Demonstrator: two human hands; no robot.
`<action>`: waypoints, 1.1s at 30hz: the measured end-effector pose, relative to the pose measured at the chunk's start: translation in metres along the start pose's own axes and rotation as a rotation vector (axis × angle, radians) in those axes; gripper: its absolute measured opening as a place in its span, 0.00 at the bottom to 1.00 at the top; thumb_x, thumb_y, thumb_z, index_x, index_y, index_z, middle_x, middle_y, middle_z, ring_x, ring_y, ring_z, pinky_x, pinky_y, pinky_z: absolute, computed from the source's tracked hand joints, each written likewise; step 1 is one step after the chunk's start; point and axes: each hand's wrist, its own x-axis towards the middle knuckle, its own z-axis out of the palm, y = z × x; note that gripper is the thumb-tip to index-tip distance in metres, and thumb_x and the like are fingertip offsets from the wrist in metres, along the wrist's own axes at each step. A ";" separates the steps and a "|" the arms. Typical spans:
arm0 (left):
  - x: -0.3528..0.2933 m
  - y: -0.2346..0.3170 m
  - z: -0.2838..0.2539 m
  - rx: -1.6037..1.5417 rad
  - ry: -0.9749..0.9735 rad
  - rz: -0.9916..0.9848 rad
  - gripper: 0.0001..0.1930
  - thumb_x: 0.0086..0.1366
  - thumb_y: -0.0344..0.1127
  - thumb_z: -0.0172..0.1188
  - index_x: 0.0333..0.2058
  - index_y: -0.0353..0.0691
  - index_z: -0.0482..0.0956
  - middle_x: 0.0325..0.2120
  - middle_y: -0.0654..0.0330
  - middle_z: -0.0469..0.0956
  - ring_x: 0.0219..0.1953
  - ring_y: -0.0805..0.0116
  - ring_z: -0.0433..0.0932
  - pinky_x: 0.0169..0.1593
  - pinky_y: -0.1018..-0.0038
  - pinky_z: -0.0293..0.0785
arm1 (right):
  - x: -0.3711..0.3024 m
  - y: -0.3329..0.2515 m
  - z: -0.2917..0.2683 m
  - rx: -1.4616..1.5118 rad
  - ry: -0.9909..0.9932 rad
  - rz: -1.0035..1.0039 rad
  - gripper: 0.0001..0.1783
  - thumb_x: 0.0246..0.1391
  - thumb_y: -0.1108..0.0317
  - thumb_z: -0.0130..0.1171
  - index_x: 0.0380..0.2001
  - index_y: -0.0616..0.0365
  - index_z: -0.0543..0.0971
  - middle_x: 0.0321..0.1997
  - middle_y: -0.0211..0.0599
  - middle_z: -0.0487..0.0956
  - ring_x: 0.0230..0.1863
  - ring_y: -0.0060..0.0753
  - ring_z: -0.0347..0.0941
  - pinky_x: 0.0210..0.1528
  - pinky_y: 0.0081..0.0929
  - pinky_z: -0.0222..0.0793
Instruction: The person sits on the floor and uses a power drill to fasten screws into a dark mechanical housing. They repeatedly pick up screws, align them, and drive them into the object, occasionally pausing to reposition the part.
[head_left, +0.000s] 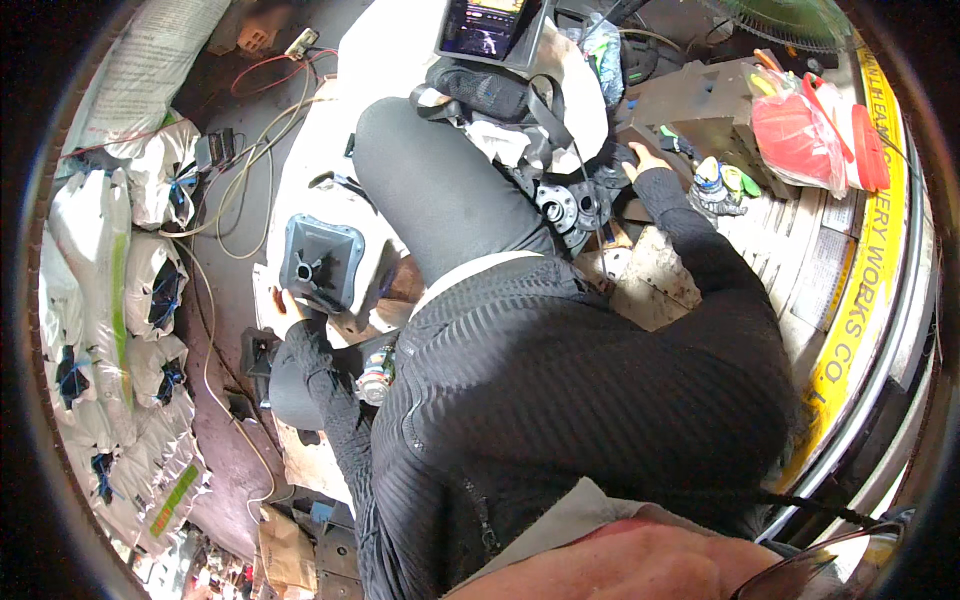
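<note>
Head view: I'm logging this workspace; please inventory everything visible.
Screen device: one, black, top centre
Strapped pouch: one, black, top centre
Square funnel-like part: one, dark grey, left of centre
Round machine part: at least one, grey, upper centre
Block: one, greyish, upper right
Wrapped bundle: one, red, upper right
Fan guard: one, green, top right
Sacks: several, white, left
Cables: several, pale or red, left
Paper bag: one, brown, bottom left
Edge strip: one, yellow, right rim
Clutter: uncountable, mixed, lower left
Top: one, black, centre
Left hand: one, bare, by the funnel-like part's lower-left corner
Right hand: one, bare, near the block's left end
</note>
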 end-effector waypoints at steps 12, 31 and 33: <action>0.009 0.000 0.004 0.156 0.119 0.385 0.14 0.54 0.30 0.55 0.41 0.34 0.74 0.34 0.54 0.75 0.34 0.66 0.74 0.41 0.73 0.70 | 0.041 -0.042 -0.110 -0.516 -0.410 -0.256 0.20 0.30 0.56 0.62 0.28 0.55 0.73 0.27 0.43 0.75 0.34 0.43 0.73 0.37 0.36 0.69; -0.019 0.048 -0.013 -0.949 -0.196 -0.529 0.22 0.54 0.31 0.55 0.49 0.41 0.65 0.30 0.60 0.76 0.22 0.72 0.74 0.17 0.79 0.70 | -0.029 -0.461 0.092 0.678 -0.575 -0.731 0.09 0.44 0.63 0.54 0.27 0.55 0.74 0.15 0.25 0.67 0.13 0.21 0.62 0.15 0.18 0.59; -0.017 0.039 0.000 -0.792 -0.140 -0.563 0.21 0.53 0.30 0.55 0.48 0.41 0.67 0.29 0.59 0.76 0.20 0.73 0.73 0.17 0.78 0.71 | 0.012 -0.468 0.122 0.282 -0.393 -0.827 0.09 0.44 0.63 0.53 0.28 0.56 0.74 0.19 0.29 0.69 0.18 0.26 0.64 0.20 0.23 0.60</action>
